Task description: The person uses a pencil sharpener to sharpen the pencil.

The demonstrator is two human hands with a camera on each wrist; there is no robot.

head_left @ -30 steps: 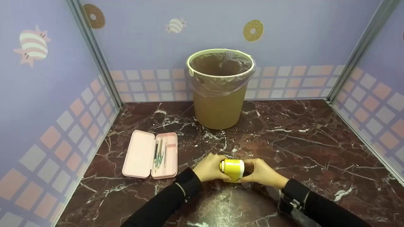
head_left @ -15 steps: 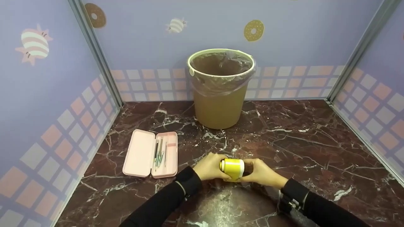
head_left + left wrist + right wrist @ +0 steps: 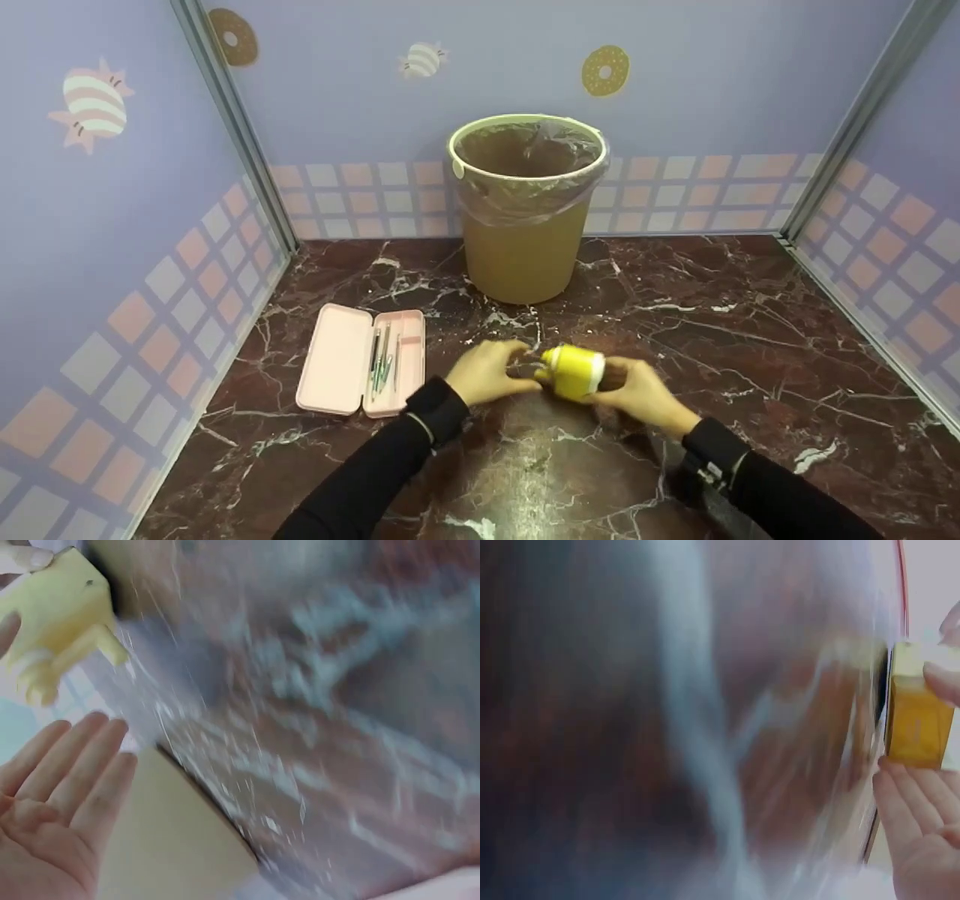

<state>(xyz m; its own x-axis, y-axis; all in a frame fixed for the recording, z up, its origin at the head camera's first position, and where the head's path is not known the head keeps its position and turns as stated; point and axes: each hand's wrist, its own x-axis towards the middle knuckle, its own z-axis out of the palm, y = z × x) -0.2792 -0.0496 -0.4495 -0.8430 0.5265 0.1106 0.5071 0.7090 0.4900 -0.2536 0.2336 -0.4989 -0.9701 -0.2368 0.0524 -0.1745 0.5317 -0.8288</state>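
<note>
A yellow crank pencil sharpener (image 3: 574, 371) with a white end is in my right hand (image 3: 646, 397), over the middle of the dark marble table. In the right wrist view its yellow body lies between my thumb (image 3: 941, 682) and fingers (image 3: 911, 799). My left hand (image 3: 486, 373) is just left of the sharpener, fingers and thumb spread apart with nothing in them. In the left wrist view the sharpener's crank arm and knob (image 3: 41, 686) point toward my open left palm (image 3: 56, 825).
An open pink pencil case (image 3: 336, 360) lies to the left, with several pencils (image 3: 379, 360) in its tray. Behind the hands stands a tan bin (image 3: 521, 255) lined with a clear bag. Small pale bits dot the table (image 3: 712, 352) around its foot. Patterned walls enclose the table.
My left hand has let go of the sharpener and drawn away to the left and forward. My right hand has carried the sharpener a little forward and right, tilting it.
</note>
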